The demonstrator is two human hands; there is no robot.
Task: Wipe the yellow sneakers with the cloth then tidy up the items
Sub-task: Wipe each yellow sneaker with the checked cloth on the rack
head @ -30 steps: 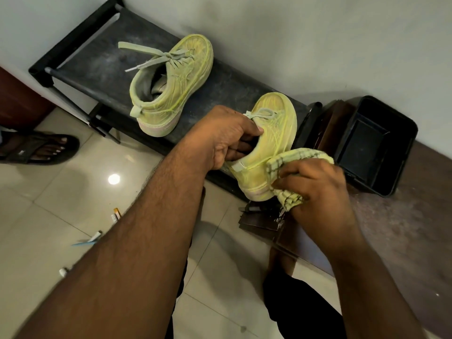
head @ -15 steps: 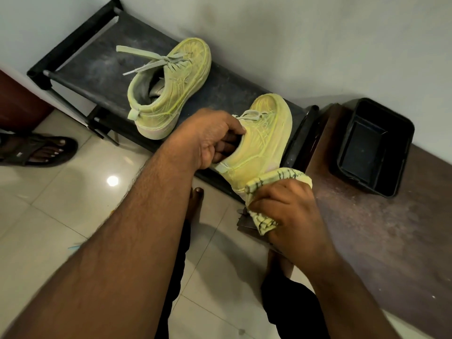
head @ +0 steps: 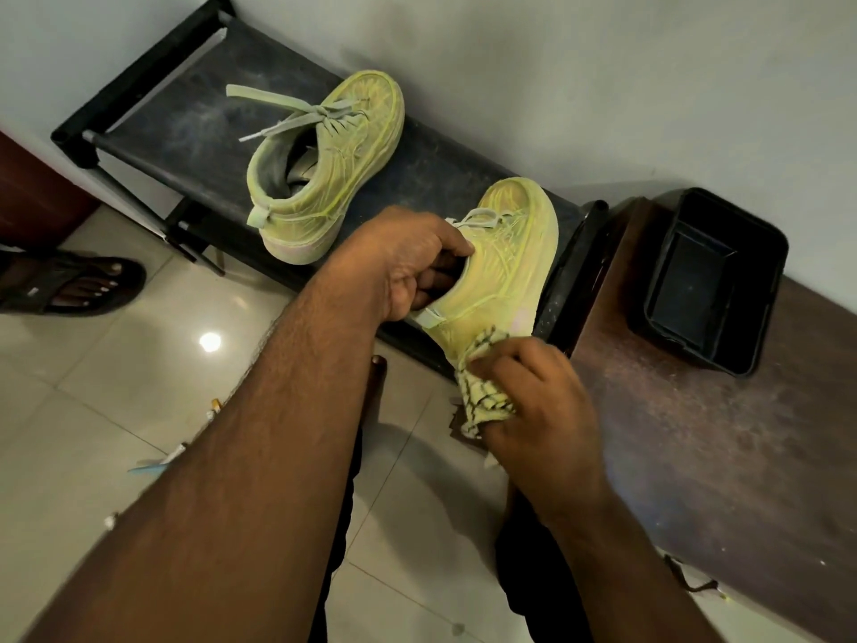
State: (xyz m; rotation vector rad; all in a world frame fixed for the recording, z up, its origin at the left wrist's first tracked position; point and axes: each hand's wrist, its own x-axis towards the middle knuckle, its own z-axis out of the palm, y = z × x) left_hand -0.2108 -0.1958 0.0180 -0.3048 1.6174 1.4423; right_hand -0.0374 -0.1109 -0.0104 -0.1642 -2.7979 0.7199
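Two yellow sneakers are on a dusty black rack (head: pixel 176 127) against the wall. The left sneaker (head: pixel 334 164) stands alone, laces loose, toe to the wall. My left hand (head: pixel 403 262) grips the right sneaker (head: pixel 505 266) by its collar, fingers inside the opening, and holds it tilted at the rack's front edge. My right hand (head: pixel 533 401) holds a bunched yellow checked cloth (head: pixel 482 392) pressed against the heel and sole of that sneaker.
A black plastic tray (head: pixel 723 359) sits on a dusty brown wooden surface (head: pixel 695 447) to the right. A person's sandalled foot (head: pixel 74 285) is at the left on the tiled floor (head: pixel 69 410). Small bits of litter lie on the tiles.
My right hand has dragged the cloth down along the sneaker's side from mid-shoe to the heel. My left hand keeps its grip on the collar.
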